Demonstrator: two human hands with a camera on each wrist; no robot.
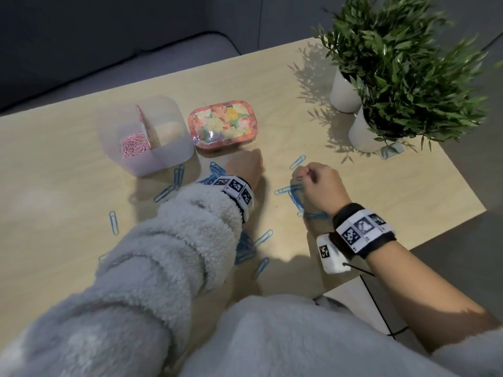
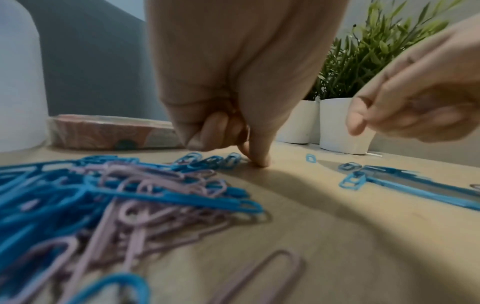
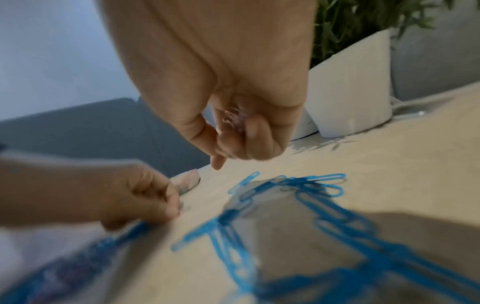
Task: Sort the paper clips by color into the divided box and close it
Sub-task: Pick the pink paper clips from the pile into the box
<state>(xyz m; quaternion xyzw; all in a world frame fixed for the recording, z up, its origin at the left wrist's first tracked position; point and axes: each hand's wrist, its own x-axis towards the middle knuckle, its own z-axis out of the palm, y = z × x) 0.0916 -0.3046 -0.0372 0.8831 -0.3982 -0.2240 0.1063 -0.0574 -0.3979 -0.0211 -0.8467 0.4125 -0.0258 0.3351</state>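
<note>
**Clip sorting: pink side loaded, blue still all over the desk**

The divided box (image 1: 147,134) is a frosted plastic tub at the back left of the table (image 1: 394,186), lid off. A divider splits it: the left compartment holds a heap of pink paper clips (image 1: 135,148), and what's in the right one is too hazy to make out through the wall. Just right of it sits the floral lid (image 1: 222,125), flat on the table.

Blue paper clips (image 1: 216,170) are scattered in front of the box, and the left wrist view shows pink ones mixed into a pile (image 2: 145,197) near the camera.

The left hand (image 1: 246,170) is down beside that pile, fingers curled under with the thumb tip planted on the wood; can't tell if anything is in it. The right hand (image 1: 317,183) hovers over more blue clips, fingers bunched around a few pinkish clips (image 3: 233,117), pretty blurry though.

Two potted plants (image 1: 402,66) stand at the back right. A fluffy sleeve (image 1: 163,254) hides part of the table.
</note>
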